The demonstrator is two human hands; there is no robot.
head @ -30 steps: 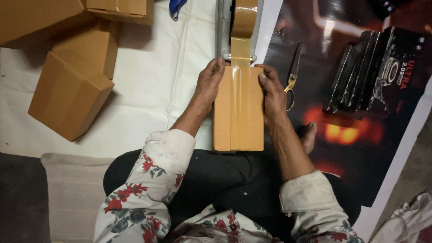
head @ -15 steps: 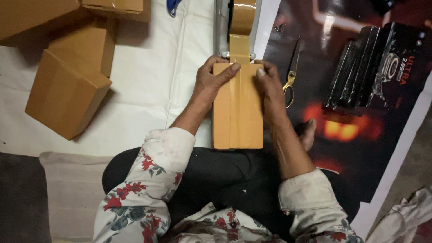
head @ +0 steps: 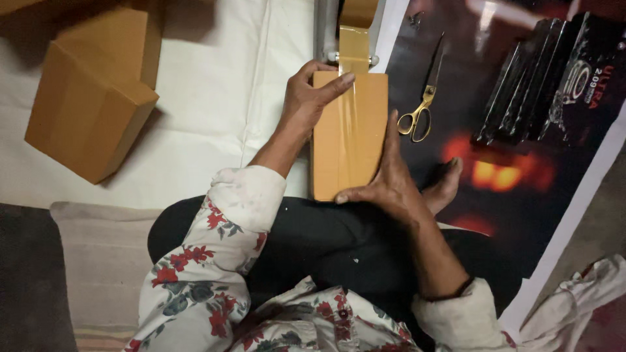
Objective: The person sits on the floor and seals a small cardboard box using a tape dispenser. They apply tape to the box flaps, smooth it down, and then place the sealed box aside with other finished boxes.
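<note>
a box (head: 349, 137) is held on the lap, at the sheet's (head: 215, 98) right edge, so tape (head: 355, 49) can be drawn along its top. its far end is gripped by the left hand (head: 310, 98), thumb pressing the strip flat, while the right hand (head: 385, 186) is closed around the near corner to steady it. scissors (head: 424, 98) are left within reach beside it.

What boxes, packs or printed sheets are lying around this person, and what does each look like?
Tan cardboard box: on the lap, oblong, clear tape strip down its middle, held by left hand and right hand.
Larger brown cardboard boxes: upper left on white sheet, plain, blocky.
Black glossy flat packs: upper right, stacked leaning, red and white print.
Dark glossy poster: under them, black with orange glow, white border.
</note>
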